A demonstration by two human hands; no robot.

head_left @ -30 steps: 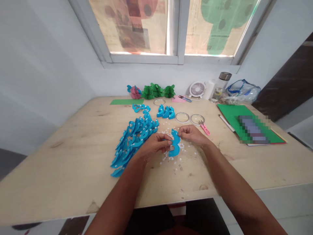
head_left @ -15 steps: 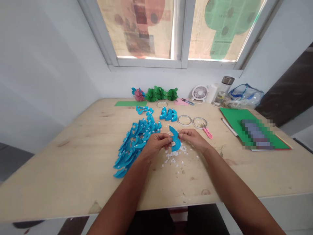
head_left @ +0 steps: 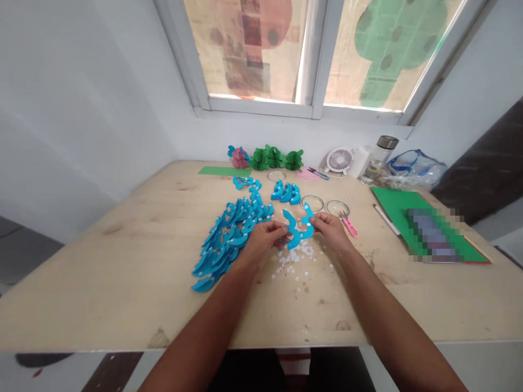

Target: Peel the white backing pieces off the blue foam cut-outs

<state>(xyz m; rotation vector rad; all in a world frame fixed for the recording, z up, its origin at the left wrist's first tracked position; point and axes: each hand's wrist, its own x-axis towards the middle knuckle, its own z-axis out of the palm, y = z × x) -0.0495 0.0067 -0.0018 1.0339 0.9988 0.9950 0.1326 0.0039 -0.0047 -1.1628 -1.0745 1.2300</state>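
Between finger and thumb, my left hand [head_left: 267,238] grips a curved blue paper piece [head_left: 291,231]. My right hand [head_left: 330,228] pinches another blue paper piece [head_left: 306,222] with white squares on it, just to the right of the first. Both pieces are held above the table, over scattered small white paper bits [head_left: 293,258]. Left of my left hand lies a long heap of similar blue paper pieces [head_left: 229,234]. A small blue group [head_left: 286,193] sits behind my hands. Whether the two held pieces are joined at the bottom I cannot tell.
Rolls of tape [head_left: 337,208] and pink-handled snips [head_left: 349,224] lie behind my right hand. Green paper ornaments [head_left: 272,157], a white fan [head_left: 339,160] and a bottle [head_left: 378,158] line the wall. At right are a pen [head_left: 386,219] and green sheets [head_left: 394,198] under a blurred object.
The blue paper, seen as one shape before, now shows as two pieces spread apart. My right hand has moved slightly right, away from my left. The view has shifted a little.
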